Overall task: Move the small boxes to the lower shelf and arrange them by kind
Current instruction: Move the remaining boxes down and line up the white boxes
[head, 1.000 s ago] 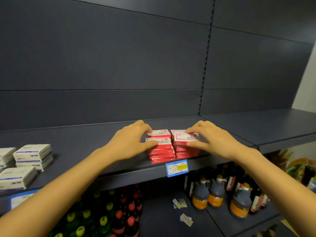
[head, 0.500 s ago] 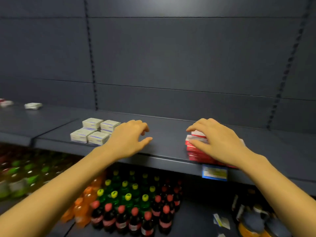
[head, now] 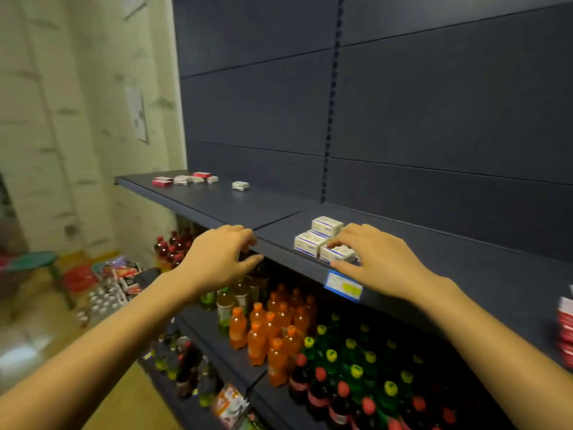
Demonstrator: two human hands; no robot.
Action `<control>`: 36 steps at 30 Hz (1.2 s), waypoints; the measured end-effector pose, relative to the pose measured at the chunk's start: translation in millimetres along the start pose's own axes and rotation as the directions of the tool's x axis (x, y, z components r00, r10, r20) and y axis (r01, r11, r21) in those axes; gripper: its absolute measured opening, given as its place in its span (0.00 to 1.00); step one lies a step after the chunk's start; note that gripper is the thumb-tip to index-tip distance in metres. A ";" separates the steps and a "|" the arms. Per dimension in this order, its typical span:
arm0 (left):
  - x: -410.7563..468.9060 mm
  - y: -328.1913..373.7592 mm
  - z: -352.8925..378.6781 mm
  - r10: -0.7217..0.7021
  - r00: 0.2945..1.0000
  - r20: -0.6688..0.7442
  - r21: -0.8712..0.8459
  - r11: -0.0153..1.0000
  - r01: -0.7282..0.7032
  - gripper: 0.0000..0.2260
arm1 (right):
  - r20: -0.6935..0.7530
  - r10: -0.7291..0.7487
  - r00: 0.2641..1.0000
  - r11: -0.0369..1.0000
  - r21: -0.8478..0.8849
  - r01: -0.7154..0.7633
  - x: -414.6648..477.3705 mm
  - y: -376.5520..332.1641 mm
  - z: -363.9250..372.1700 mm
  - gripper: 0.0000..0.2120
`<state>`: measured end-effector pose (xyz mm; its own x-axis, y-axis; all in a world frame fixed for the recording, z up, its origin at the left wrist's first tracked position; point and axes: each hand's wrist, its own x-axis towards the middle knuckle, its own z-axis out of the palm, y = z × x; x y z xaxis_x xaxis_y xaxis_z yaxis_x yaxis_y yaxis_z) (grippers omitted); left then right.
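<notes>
A dark shelf (head: 465, 268) carries a cluster of white boxes with blue stripes (head: 313, 243). My right hand (head: 376, 262) hovers over the cluster's right side, fingers spread, fingertips at the front right white box (head: 336, 254). My left hand (head: 221, 259) floats in front of the shelf edge, fingers loosely curled and holding nothing. A stack of red boxes (head: 566, 330) shows at the right frame edge. Far left on the shelf lie loose boxes: a red one (head: 162, 181), white ones (head: 183, 180), another red one (head: 201, 174) and a single white one (head: 240, 185).
Below the shelf stand rows of bottles with orange, green and dark drinks (head: 279, 333). A blue price tag (head: 342, 287) hangs on the shelf edge under my right hand. A stool (head: 31, 262) and cartons of goods (head: 105, 293) sit on the floor at left.
My view has swung left along the shelf. Both hands have left the red stack and moved left; my right hand now sits over the white boxes, my left past the shelf edge.
</notes>
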<state>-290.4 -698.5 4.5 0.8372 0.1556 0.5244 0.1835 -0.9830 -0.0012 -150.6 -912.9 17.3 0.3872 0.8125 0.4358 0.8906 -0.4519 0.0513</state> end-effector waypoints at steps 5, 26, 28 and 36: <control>6.8 -73.5 6.8 -0.015 0.999 0.040 0.062 0.998 0.012 0.15 | 0.024 -0.020 0.999 0.999 0.028 0.019 69.3 -27.3 34.0 0.16; 74.3 -347.7 61.5 -0.048 0.999 0.025 0.025 0.999 0.047 0.14 | 0.098 0.013 0.995 0.998 0.055 -0.019 343.8 -106.7 162.4 0.15; 84.6 -364.7 71.1 -0.054 0.998 0.026 0.014 0.998 0.054 0.14 | 0.102 0.012 0.995 0.999 0.040 -0.016 371.2 -106.4 172.7 0.15; 146.1 -451.8 99.6 -0.093 0.996 0.012 0.024 0.995 0.092 0.15 | 0.116 -0.004 0.993 1.000 0.031 0.000 499.4 -104.1 218.9 0.15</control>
<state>-199.6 -222.0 -3.1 0.8226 0.2471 0.5122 0.2725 -0.9618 0.0264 2.3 -379.5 32.8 0.4086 0.8514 0.3288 0.8977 -0.4400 0.0240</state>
